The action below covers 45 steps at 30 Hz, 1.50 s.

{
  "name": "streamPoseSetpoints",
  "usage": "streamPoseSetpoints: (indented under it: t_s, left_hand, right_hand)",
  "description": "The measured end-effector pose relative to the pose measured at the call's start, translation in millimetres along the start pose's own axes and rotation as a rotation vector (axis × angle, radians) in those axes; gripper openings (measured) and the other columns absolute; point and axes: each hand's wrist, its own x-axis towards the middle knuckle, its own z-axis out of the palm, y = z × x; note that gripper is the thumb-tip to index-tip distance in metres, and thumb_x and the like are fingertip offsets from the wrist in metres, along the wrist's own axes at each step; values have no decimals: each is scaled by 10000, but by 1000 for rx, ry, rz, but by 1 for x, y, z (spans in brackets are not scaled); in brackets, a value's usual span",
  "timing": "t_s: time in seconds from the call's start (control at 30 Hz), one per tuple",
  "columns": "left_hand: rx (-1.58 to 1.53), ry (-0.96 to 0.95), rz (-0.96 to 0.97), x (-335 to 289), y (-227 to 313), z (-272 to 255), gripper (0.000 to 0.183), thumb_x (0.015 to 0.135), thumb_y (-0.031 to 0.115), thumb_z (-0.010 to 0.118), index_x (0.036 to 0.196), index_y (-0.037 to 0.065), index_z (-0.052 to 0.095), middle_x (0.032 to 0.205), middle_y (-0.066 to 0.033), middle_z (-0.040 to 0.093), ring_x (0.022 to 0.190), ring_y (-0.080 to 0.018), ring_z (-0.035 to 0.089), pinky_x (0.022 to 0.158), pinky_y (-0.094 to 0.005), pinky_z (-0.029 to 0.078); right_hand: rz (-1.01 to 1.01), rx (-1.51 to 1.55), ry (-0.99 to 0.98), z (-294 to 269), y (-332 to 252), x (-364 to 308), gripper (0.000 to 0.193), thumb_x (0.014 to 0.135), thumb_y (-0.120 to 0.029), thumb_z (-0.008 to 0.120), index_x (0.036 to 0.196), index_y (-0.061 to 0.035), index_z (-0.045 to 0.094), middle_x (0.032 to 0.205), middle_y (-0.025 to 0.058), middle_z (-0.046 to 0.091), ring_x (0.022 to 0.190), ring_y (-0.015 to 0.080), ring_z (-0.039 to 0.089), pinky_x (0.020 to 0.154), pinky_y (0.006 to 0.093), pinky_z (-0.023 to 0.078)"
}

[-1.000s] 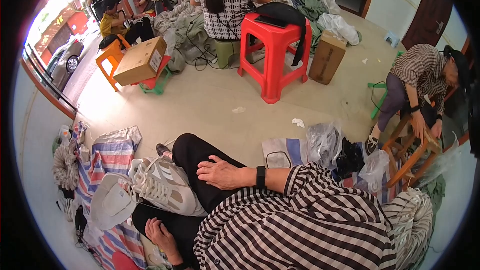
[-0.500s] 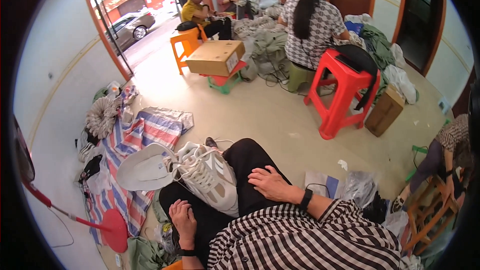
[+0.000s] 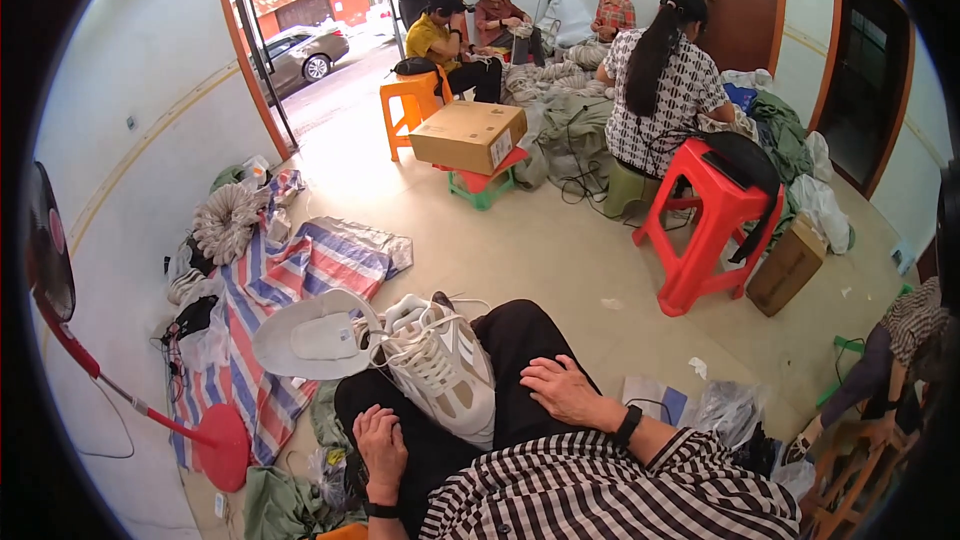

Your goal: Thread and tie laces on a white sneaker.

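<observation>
My left hand (image 3: 381, 452) lies open on my left thigh, its fingers loosely bent and nothing in it. On my right thigh rests my right hand (image 3: 572, 392), also open, with the fingers laid out over the dark trousers (image 3: 532, 335). Between my legs sits a white and beige sneaker (image 3: 443, 370) with pale laces, touched by neither hand. Beside it, to the left, is a pale grey, rounded, shallow cap-like piece (image 3: 315, 333). It overlaps the sneaker's side, and I cannot make out whether the two are joined.
A red fan (image 3: 222, 445) stands at left, next to a striped plastic sheet (image 3: 340, 252). Ahead are a cardboard box (image 3: 468, 132) on a low stool and a red stool (image 3: 705, 225). Several people sit around fabric heaps (image 3: 580, 125); another person (image 3: 905, 340) is at right.
The whole view has swung, so the room sits further right and a little lower in it. Both hands stay on my thighs, and the sneaker stays between my legs.
</observation>
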Motion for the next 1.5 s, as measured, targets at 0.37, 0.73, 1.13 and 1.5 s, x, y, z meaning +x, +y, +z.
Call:
streamPoseSetpoints:
  t_s: [0.37, 0.73, 1.13, 1.5]
  left_hand:
    - [-11, 3, -19, 0, 2, 0, 86, 800, 57, 632, 883, 35, 635, 1059, -103, 668, 1171, -315, 556, 1094, -481, 330]
    - [-48, 2, 0, -3, -8, 8, 97, 790, 43, 627, 887, 40, 634, 1043, -108, 664, 1164, -329, 559, 1096, -484, 327]
    - [31, -73, 46, -3, -13, 11, 111, 846, 42, 569, 939, -1, 613, 1086, -154, 648, 1181, -366, 528, 1075, -465, 343]
    - [39, -79, 53, -3, -18, 12, 114, 847, 34, 567, 946, -3, 612, 1097, -152, 646, 1181, -363, 532, 1068, -464, 350]
  right_hand:
    - [12, 29, 7, 9, 4, -2, 307, 919, -220, 615, 1204, -108, 627, 1293, 13, 587, 1303, 197, 458, 1056, 478, 317]
    - [2, 40, 39, 9, 4, -1, 310, 896, -208, 635, 1188, -105, 619, 1272, 30, 587, 1293, 204, 469, 1053, 467, 320]
    - [17, 95, 89, 23, 7, -3, 258, 919, -207, 615, 1150, -93, 619, 1251, 42, 579, 1294, 230, 461, 1049, 512, 338]
    - [30, 107, 92, 30, 9, -1, 250, 899, -200, 620, 1127, -100, 638, 1237, 53, 585, 1290, 239, 463, 1058, 531, 325]
